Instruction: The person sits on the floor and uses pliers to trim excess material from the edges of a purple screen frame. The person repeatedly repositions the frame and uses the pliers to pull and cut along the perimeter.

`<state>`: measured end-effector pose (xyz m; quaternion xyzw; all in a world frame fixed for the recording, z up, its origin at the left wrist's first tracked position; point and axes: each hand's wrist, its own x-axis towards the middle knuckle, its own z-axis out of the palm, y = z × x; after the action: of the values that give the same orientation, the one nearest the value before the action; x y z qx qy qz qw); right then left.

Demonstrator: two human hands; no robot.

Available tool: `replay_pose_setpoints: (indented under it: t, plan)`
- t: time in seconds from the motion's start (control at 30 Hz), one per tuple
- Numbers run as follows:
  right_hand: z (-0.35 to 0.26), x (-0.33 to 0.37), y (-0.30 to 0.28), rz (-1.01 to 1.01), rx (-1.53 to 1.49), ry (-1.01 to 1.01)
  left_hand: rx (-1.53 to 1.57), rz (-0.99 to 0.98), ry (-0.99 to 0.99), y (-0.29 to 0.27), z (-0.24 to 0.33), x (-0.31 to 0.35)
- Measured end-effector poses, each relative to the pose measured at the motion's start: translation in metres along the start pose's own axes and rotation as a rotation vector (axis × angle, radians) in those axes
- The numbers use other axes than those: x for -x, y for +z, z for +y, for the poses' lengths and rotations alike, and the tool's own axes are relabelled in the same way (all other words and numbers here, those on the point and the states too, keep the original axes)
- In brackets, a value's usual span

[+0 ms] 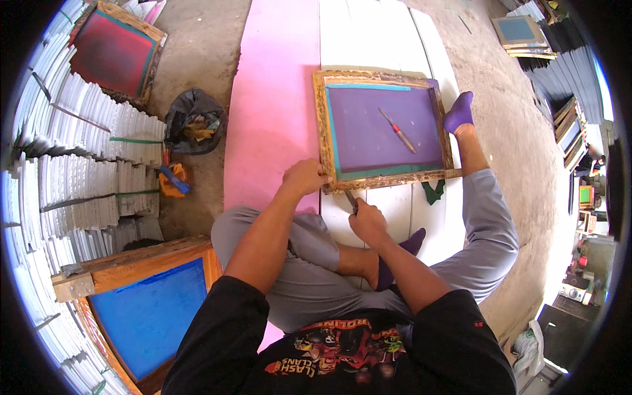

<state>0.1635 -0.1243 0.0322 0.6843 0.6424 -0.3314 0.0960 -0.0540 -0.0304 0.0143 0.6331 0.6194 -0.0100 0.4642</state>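
Note:
A wooden screen-printing frame (pixel 386 179) with purple mesh lies on the white and pink boards ahead of me. My left hand (pixel 305 178) is closed on its near left corner. In my right hand (pixel 368 220) is a slim dark tool (pixel 351 198), its thin end pointing at the frame's near edge beside that corner. The fingers hide most of the tool, so I cannot tell its exact kind. On the mesh rests a slender pointed tool (pixel 399 133) with a red and grey handle. A dark green cloth scrap (pixel 433 191) lies just outside the near right corner.
Tall stacks of white sheets (pixel 79 187) line the left side. A black bag (pixel 191 122) with scraps stands before them, and an orange bag (pixel 175 182) lies nearer. A blue screen frame (pixel 153 313) leans at lower left, a red one (pixel 112 56) farther off. My purple-socked foot (pixel 459 112) is beside the frame.

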Motion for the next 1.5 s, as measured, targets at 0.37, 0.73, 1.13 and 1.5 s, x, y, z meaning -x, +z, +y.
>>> replay_pose_setpoints:
  t: [0.37, 0.73, 1.13, 1.5]
  plan:
    - [-0.088, -0.027, 0.025, -0.436, -0.656, -0.188, 0.367, -0.049, -0.089, -0.04, -0.053, 0.024]
    - [-0.024, -0.004, -0.004, -0.343, -0.826, -0.032, -0.174, 0.459, 0.423, -0.004, -0.005, 0.006]
    - [0.058, 0.01, -0.042, -0.329, -0.461, 0.084, -0.795, 0.587, 0.707, 0.056, 0.03, 0.013]
    - [0.06, 0.018, -0.05, -0.337, -0.473, 0.148, -0.674, 0.516, 0.649, 0.057, 0.04, 0.012]
